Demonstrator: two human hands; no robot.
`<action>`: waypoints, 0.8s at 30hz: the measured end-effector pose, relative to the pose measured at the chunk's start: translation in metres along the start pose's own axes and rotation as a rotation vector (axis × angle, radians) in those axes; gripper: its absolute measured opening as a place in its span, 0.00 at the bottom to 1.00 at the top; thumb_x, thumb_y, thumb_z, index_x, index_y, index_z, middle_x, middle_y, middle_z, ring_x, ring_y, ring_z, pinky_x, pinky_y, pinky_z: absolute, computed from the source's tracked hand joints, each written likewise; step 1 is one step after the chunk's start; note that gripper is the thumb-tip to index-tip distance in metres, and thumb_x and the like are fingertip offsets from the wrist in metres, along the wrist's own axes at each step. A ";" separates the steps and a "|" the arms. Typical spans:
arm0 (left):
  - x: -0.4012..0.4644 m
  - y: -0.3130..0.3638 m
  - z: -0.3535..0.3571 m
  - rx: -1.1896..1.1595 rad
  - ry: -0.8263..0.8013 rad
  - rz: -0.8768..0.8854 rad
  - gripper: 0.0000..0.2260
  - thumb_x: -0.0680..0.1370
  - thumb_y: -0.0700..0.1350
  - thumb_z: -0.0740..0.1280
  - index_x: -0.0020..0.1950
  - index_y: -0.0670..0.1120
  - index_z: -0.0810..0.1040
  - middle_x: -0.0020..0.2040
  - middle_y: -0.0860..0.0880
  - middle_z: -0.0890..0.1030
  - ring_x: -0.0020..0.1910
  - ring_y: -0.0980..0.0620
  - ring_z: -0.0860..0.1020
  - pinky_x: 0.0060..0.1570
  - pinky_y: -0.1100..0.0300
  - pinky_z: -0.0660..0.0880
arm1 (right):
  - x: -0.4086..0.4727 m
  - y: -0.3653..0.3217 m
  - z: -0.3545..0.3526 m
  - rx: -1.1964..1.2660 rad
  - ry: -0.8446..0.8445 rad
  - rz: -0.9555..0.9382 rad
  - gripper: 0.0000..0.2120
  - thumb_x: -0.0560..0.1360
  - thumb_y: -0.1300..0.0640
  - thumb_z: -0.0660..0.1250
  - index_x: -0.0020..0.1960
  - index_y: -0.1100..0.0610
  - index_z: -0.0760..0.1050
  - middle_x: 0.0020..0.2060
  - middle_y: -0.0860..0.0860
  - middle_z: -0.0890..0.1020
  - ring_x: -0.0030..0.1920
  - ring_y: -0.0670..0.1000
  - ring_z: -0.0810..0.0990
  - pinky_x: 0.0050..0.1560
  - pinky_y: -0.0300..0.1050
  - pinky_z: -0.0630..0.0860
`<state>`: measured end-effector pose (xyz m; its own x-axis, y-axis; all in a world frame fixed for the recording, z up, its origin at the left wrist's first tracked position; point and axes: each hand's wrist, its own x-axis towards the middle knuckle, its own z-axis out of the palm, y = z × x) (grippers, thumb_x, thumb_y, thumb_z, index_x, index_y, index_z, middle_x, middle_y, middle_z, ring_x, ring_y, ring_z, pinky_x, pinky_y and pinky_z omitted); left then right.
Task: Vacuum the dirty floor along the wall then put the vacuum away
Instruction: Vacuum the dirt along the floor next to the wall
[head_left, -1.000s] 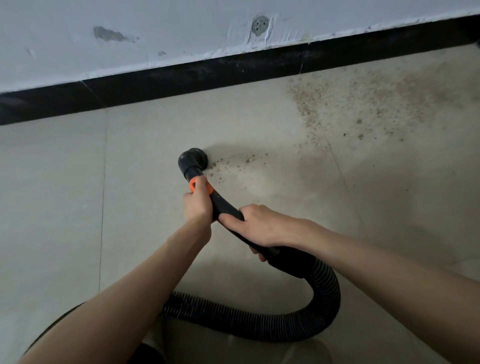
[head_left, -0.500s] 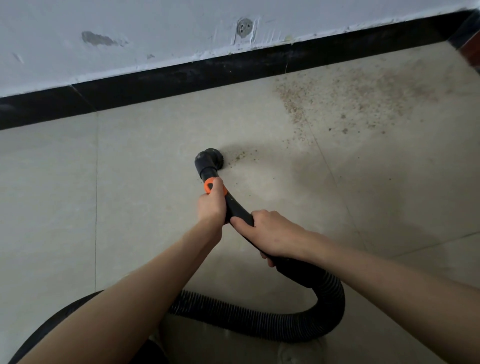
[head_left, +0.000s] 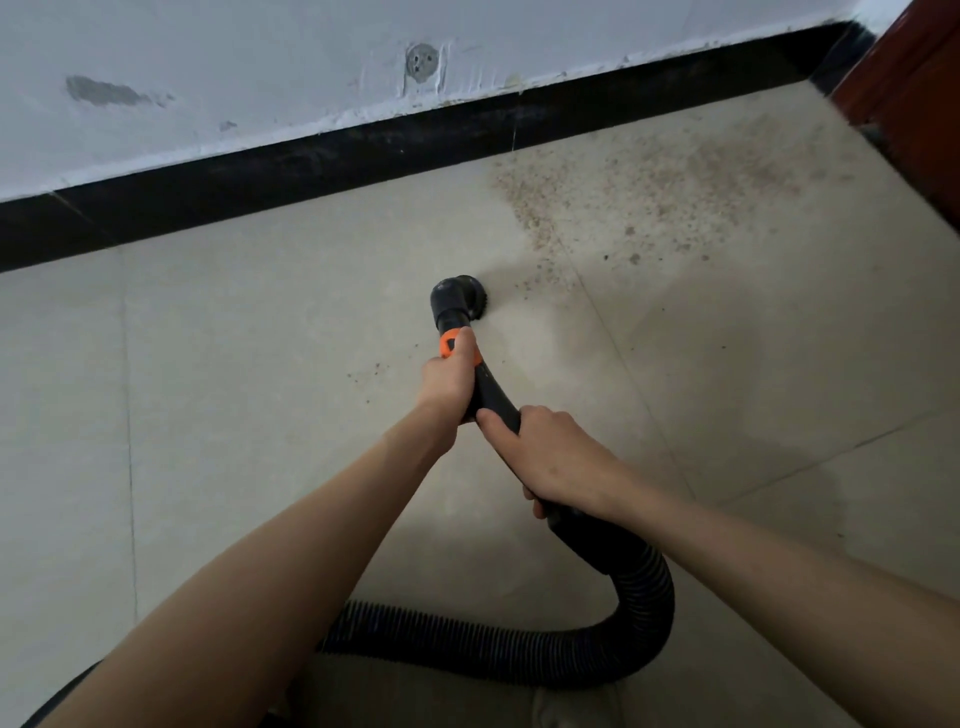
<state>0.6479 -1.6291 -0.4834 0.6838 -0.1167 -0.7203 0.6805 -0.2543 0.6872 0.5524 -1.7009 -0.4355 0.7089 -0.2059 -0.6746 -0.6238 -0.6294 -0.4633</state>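
Note:
A black round vacuum nozzle (head_left: 458, 297) rests on the pale tiled floor, joined to a black wand with an orange collar (head_left: 448, 347). My left hand (head_left: 450, 378) grips the wand just below that collar. My right hand (head_left: 548, 456) holds the wand lower down, where it meets the ribbed black hose (head_left: 644, 613). The hose loops right and back under my arms. Brown gritty dirt (head_left: 639, 187) covers the floor to the right of the nozzle, up to the black skirting. A few specks lie left of the wand.
A white scuffed wall (head_left: 260, 67) with a black skirting board (head_left: 311, 166) runs across the top. A reddish-brown door frame (head_left: 914, 104) stands at the top right corner. A dark curved edge of the vacuum body (head_left: 52, 701) shows at the bottom left.
The nozzle has slid to the right across the floor toward the dirt patch, and the crumbs beside it are gone. Both hands kept their grip; the door frame came into view.

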 end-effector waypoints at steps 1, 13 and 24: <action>0.001 0.002 0.004 0.011 -0.019 0.003 0.16 0.79 0.55 0.58 0.52 0.41 0.71 0.39 0.47 0.73 0.37 0.50 0.74 0.33 0.59 0.71 | 0.000 0.002 -0.002 0.008 0.015 0.013 0.26 0.80 0.36 0.50 0.43 0.58 0.68 0.31 0.55 0.81 0.31 0.57 0.84 0.31 0.45 0.77; 0.010 0.023 0.035 0.136 -0.144 0.040 0.14 0.80 0.54 0.57 0.45 0.43 0.70 0.39 0.48 0.74 0.36 0.51 0.74 0.32 0.60 0.72 | 0.012 0.013 -0.019 0.190 0.051 0.105 0.24 0.81 0.39 0.52 0.43 0.60 0.69 0.30 0.56 0.81 0.25 0.56 0.81 0.31 0.49 0.80; -0.012 -0.005 -0.048 -0.099 0.148 -0.017 0.11 0.79 0.51 0.56 0.44 0.44 0.70 0.40 0.46 0.73 0.40 0.48 0.74 0.44 0.54 0.75 | 0.017 -0.030 0.009 0.174 -0.247 -0.105 0.20 0.80 0.42 0.55 0.51 0.60 0.68 0.35 0.57 0.78 0.27 0.55 0.78 0.30 0.45 0.77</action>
<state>0.6490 -1.5807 -0.4738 0.6982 0.0313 -0.7152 0.7100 -0.1580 0.6862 0.5808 -1.6789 -0.4381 0.6844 0.0552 -0.7270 -0.6131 -0.4960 -0.6149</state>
